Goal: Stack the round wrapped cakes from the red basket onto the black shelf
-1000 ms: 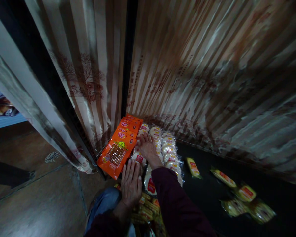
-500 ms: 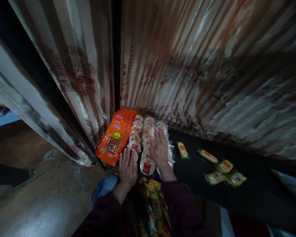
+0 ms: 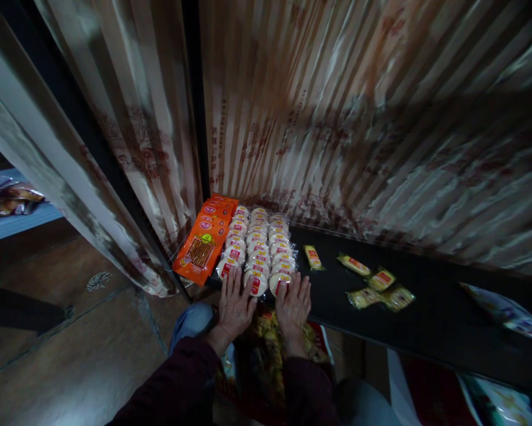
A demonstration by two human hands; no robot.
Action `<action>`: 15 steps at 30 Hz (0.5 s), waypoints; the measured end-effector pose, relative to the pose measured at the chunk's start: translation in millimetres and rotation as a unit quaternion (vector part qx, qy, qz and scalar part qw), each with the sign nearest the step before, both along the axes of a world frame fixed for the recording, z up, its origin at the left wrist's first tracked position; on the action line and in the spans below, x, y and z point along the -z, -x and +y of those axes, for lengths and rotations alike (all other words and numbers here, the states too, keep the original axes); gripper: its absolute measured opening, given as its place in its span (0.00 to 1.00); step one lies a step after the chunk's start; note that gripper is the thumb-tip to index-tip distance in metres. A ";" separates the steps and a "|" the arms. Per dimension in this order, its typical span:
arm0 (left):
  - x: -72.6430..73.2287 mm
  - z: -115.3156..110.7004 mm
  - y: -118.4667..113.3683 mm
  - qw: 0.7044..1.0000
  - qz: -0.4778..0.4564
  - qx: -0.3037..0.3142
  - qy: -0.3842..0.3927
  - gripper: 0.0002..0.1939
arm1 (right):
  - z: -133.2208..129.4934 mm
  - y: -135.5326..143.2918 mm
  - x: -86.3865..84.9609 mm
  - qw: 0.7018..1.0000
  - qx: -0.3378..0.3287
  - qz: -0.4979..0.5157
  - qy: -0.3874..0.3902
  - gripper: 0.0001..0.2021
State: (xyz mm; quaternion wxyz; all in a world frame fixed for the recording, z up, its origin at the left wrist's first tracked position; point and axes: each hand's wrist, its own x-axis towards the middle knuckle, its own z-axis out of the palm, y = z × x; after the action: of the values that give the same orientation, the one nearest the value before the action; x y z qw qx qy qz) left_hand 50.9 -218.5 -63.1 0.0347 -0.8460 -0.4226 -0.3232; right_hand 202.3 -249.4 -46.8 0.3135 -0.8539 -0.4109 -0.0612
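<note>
Three overlapping rows of round white rice crackers [image 3: 257,251] in clear wrappers with red labels lie on a black shelf [image 3: 332,296]. My left hand [image 3: 237,307] is open, fingers stretched out, its tips at the front ends of the left and middle rows. At the front of the right row, my right hand [image 3: 293,307] lies with its fingers spread, the tips touching the wrappers. Neither hand grasps anything. Orange snack packets [image 3: 201,251] overlap in a row just left of the crackers.
Several small yellow packets [image 3: 381,279] lie loose farther right on the shelf. A patterned curtain [image 3: 266,118] hangs behind, beside a black post [image 3: 197,100]. Below the shelf edge, a box of yellow packets [image 3: 268,349] sits by my knees. A blue-white bag [image 3: 509,310] lies far right.
My right hand has drawn back from over the right row to its front end. My left hand has shifted right, to the front of the left and middle rows. The view has moved slightly.
</note>
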 end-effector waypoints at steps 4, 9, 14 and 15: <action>3.0 -0.6 -7.0 1.000 -0.006 -0.018 0.004 0.32 | 9.2 -5.2 2.3 0.999 -0.041 -0.018 0.028 0.31; 8.0 -5.2 -16.6 0.999 -0.012 -0.050 0.014 0.32 | 12.1 -6.9 6.6 0.997 -0.063 -0.023 0.026 0.30; 9.1 -0.6 -12.3 0.999 -0.009 -0.040 0.010 0.34 | 18.3 -19.9 3.7 0.996 -0.084 0.003 0.002 0.32; 8.4 1.1 -10.8 0.999 -0.010 -0.038 0.008 0.34 | 20.0 -22.8 3.4 0.996 -0.091 0.004 -0.001 0.33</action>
State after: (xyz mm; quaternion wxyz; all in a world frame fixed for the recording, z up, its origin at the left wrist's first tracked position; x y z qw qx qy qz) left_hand 61.7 -217.4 -71.4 0.0362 -0.8261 -0.4575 -0.3271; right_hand 225.2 -229.3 -50.2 0.3203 -0.8126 -0.4859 -0.0298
